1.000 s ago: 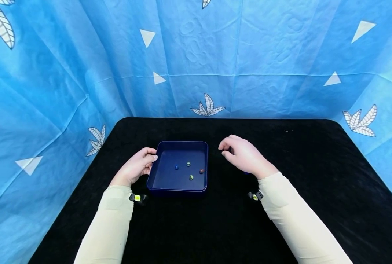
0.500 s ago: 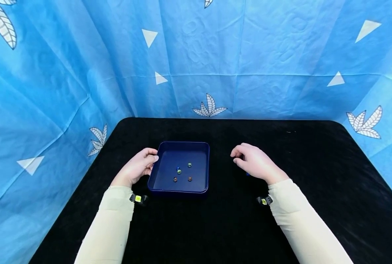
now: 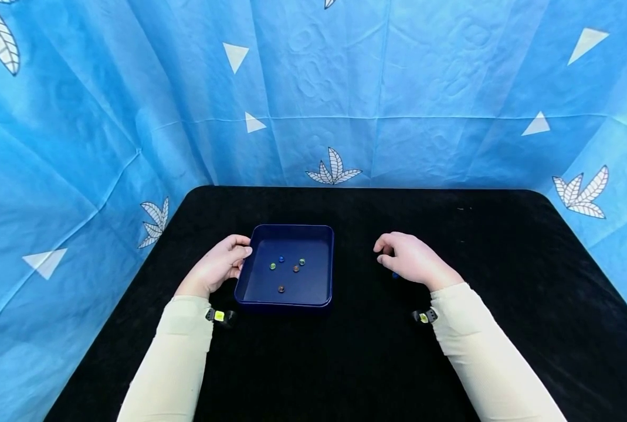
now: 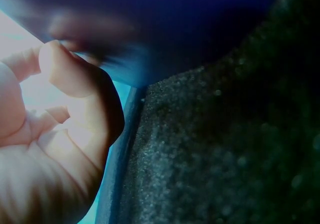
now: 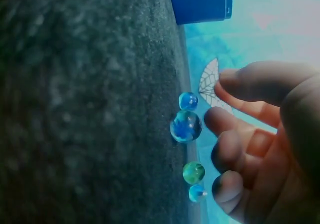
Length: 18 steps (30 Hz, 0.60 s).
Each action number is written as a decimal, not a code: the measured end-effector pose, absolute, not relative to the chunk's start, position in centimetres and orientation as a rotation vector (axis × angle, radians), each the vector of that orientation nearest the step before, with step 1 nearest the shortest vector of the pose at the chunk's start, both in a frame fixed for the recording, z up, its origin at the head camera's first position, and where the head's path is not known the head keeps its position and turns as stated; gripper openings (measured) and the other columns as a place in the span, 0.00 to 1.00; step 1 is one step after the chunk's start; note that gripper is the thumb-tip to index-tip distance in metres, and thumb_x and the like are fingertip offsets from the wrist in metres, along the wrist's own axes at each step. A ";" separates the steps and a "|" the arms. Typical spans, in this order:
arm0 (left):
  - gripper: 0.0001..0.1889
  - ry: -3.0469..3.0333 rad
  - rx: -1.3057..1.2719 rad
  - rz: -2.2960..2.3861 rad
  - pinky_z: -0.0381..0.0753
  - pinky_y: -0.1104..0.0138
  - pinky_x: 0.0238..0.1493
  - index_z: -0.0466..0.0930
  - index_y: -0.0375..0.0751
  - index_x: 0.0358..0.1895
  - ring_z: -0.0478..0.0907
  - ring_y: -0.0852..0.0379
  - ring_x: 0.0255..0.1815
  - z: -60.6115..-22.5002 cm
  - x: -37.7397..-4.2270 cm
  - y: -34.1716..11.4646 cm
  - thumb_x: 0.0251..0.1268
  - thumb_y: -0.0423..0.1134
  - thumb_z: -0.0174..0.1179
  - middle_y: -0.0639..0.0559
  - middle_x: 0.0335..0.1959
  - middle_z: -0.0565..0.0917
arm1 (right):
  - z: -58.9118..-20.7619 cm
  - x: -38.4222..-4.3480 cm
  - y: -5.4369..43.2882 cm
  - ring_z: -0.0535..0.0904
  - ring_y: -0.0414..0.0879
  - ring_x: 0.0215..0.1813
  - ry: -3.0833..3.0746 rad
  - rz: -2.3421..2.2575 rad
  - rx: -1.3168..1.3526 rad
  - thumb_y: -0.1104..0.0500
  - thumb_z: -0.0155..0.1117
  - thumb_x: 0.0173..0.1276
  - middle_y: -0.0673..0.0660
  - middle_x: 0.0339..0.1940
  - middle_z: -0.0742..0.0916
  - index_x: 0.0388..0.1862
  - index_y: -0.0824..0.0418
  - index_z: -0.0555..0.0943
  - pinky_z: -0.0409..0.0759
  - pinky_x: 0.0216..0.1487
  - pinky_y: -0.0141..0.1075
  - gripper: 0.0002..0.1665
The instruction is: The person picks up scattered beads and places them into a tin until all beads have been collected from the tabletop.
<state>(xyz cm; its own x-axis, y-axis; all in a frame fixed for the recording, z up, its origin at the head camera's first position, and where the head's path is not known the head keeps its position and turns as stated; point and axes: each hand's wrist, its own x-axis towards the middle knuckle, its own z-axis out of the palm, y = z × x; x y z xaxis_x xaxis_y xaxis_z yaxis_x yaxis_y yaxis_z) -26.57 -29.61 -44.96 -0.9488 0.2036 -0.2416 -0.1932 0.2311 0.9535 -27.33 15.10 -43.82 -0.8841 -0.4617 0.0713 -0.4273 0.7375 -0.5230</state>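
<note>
A dark blue square tray point(image 3: 313, 287) stands on the black table with several small glass marbles loose inside. A blue marble point(image 3: 281, 259), green marbles point(image 3: 302, 262) and brown marbles point(image 3: 281, 289) lie apart on its floor. My left hand point(image 3: 213, 266) grips the tray's left wall, the thumb at the rim. To the right of the tray, my right hand point(image 3: 410, 258) hovers low with fingers loosely curled and nothing visible between them. In the right wrist view, a large blue marble point(image 5: 186, 126), a green marble point(image 5: 194, 172) and smaller blue marbles point(image 5: 188, 101) lie near its fingertips.
The black cloth-covered table point(image 3: 366, 363) has rounded far corners. A blue curtain point(image 3: 424, 88) with white leaf and triangle prints hangs behind it and along the sides. A blue marble point(image 3: 395, 275) shows just below my right hand.
My right hand has moved right, away from the tray. Another brown marble shows in the tray, and the marbles there have rolled to different spots. My left hand keeps its hold.
</note>
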 end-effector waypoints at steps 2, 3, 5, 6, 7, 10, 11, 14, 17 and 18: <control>0.23 2.194 0.013 1.771 0.78 0.68 0.26 0.59 0.29 0.67 0.71 0.60 0.26 -44.9 -26.6 -29.6 0.78 0.37 0.52 0.41 0.41 0.73 | -43.8 -27.4 15.1 0.77 0.41 0.31 2.855 -0.810 -0.735 0.60 0.67 0.66 0.47 0.34 0.82 0.48 0.56 0.83 0.76 0.44 0.43 0.11; 0.23 2.192 0.014 1.774 0.78 0.68 0.26 0.59 0.29 0.67 0.71 0.60 0.25 -44.9 -26.7 -29.6 0.78 0.37 0.52 0.41 0.41 0.73 | -43.9 -27.4 15.1 0.76 0.41 0.31 2.849 -0.797 -0.736 0.60 0.67 0.67 0.47 0.34 0.82 0.49 0.56 0.83 0.76 0.44 0.44 0.12; 0.22 2.194 0.020 1.777 0.78 0.68 0.26 0.59 0.29 0.66 0.71 0.60 0.25 -44.9 -26.7 -29.6 0.78 0.37 0.52 0.41 0.40 0.73 | -44.0 -27.4 15.1 0.77 0.41 0.32 2.845 -0.766 -0.735 0.59 0.67 0.67 0.48 0.36 0.82 0.51 0.56 0.83 0.77 0.43 0.44 0.13; 0.23 2.196 0.024 1.775 0.78 0.68 0.26 0.59 0.29 0.66 0.71 0.61 0.25 -44.9 -26.7 -29.6 0.78 0.37 0.52 0.41 0.40 0.73 | -44.0 -27.3 15.1 0.77 0.42 0.33 2.847 -0.750 -0.738 0.59 0.67 0.68 0.49 0.36 0.82 0.51 0.57 0.83 0.77 0.44 0.45 0.14; 0.23 2.198 0.027 1.775 0.78 0.68 0.26 0.59 0.29 0.67 0.71 0.61 0.25 -44.9 -26.7 -29.6 0.78 0.37 0.52 0.41 0.40 0.73 | -44.0 -27.3 15.1 0.77 0.43 0.34 2.851 -0.735 -0.740 0.59 0.67 0.68 0.49 0.37 0.83 0.52 0.57 0.83 0.77 0.44 0.46 0.14; 0.22 2.199 0.026 1.778 0.78 0.68 0.26 0.59 0.29 0.66 0.71 0.61 0.26 -44.9 -26.7 -29.5 0.78 0.37 0.52 0.42 0.40 0.72 | -44.2 -27.3 15.1 0.78 0.45 0.38 2.868 -0.677 -0.750 0.60 0.67 0.68 0.50 0.38 0.83 0.53 0.57 0.84 0.77 0.45 0.48 0.15; 0.23 2.199 0.024 1.777 0.78 0.68 0.26 0.59 0.29 0.66 0.71 0.61 0.26 -44.8 -26.7 -29.5 0.78 0.37 0.52 0.42 0.40 0.73 | -44.2 -27.3 15.1 0.78 0.46 0.39 2.873 -0.661 -0.751 0.60 0.67 0.68 0.50 0.39 0.83 0.52 0.57 0.84 0.78 0.46 0.48 0.14; 0.22 2.201 0.011 1.778 0.79 0.68 0.26 0.60 0.30 0.66 0.71 0.61 0.26 -44.8 -26.6 -29.5 0.78 0.37 0.52 0.44 0.39 0.73 | -44.3 -27.3 15.1 0.79 0.47 0.41 2.888 -0.621 -0.760 0.61 0.67 0.67 0.50 0.39 0.83 0.50 0.56 0.84 0.78 0.46 0.49 0.12; 0.21 2.205 0.006 1.778 0.79 0.68 0.26 0.60 0.30 0.65 0.71 0.61 0.26 -44.9 -26.6 -29.5 0.78 0.37 0.52 0.46 0.39 0.74 | -44.4 -27.2 15.1 0.79 0.46 0.41 2.910 -0.597 -0.769 0.62 0.68 0.66 0.48 0.38 0.83 0.46 0.54 0.84 0.78 0.46 0.48 0.10; 0.21 2.206 0.005 1.779 0.79 0.68 0.26 0.60 0.31 0.65 0.71 0.61 0.26 -44.9 -26.6 -29.5 0.78 0.37 0.52 0.46 0.39 0.74 | -44.4 -27.2 15.1 0.79 0.46 0.41 2.917 -0.592 -0.773 0.63 0.68 0.65 0.48 0.38 0.83 0.44 0.54 0.85 0.79 0.46 0.47 0.10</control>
<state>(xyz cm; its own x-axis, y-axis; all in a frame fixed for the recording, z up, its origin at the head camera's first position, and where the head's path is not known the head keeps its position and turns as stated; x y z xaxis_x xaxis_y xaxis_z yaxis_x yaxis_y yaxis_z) -26.57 -29.50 -44.89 -0.9529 0.1931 -0.2338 -0.1876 0.2304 0.9548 -27.19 15.06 -44.35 -0.8717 -0.4888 0.0338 -0.4634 0.8000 -0.3812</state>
